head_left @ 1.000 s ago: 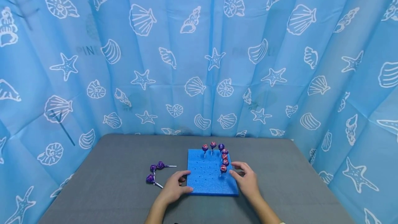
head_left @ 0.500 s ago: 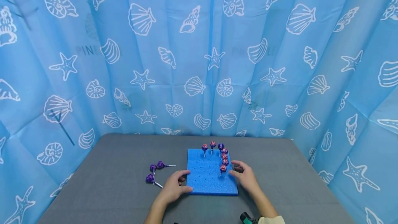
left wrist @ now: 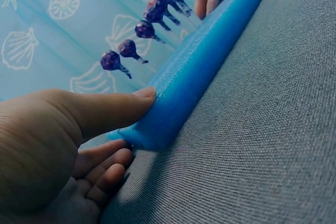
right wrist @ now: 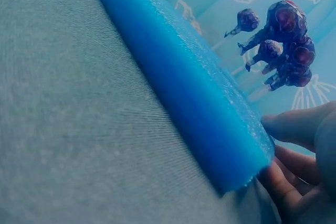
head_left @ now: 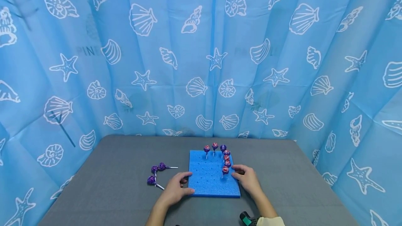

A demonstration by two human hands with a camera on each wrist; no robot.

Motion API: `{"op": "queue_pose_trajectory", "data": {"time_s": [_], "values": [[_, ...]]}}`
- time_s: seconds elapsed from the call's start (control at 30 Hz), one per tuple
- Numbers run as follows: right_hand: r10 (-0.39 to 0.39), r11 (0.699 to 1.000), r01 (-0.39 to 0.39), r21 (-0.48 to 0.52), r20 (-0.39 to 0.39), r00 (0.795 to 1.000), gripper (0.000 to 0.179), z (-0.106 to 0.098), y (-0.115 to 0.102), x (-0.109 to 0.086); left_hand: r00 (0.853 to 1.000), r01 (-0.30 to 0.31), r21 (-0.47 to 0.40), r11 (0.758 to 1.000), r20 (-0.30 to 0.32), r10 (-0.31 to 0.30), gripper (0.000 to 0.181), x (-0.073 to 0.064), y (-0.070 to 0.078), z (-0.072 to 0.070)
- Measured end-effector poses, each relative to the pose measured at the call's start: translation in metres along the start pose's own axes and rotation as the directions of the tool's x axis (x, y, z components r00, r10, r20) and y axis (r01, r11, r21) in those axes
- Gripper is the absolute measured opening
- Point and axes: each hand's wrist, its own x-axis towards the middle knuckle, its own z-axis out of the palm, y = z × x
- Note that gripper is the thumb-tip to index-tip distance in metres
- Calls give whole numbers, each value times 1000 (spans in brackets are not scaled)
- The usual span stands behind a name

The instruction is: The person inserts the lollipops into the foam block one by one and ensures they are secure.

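Observation:
A square blue foam board with rows of small holes lies flat on the table. Several wrapped lollipops stand upright in it, along its back and right sides. My left hand holds the left side near the front corner; in the left wrist view its thumb presses on the edge, with the other fingers curled beside and below. On the opposite side, my right hand holds the right edge, thumb at the top and fingers bent against the side.
Three loose purple lollipops lie on the grey tabletop, left of the board and close to my left hand. A blue curtain with white shell prints hangs behind the table. At the right wrist are a black-and-green device and a pale sleeve.
My right forearm has shifted slightly, bringing the black-and-green device and the sleeve into the head view. Both hands stay at the board, and the lollipops stand as before.

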Motion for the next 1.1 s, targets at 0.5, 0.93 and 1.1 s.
{"op": "queue_pose_trajectory", "data": {"time_s": [0.5, 0.93, 1.1], "values": [[27, 1000, -27, 8, 58, 998, 28, -8, -4, -5, 1000, 18, -2, 1000, -9, -18, 67, 2, -1, 2], [19, 1000, -20, 2, 82, 996, 31, -10, -5, -6, 1000, 27, 8, 1000, 0, -27, 68, 4, -2, -1], [1, 1000, -1, 6, 76, 997, 30, -8, -3, -7, 999, -9, 12, 1000, 38, 9, 67, 4, -1, -7]]}}
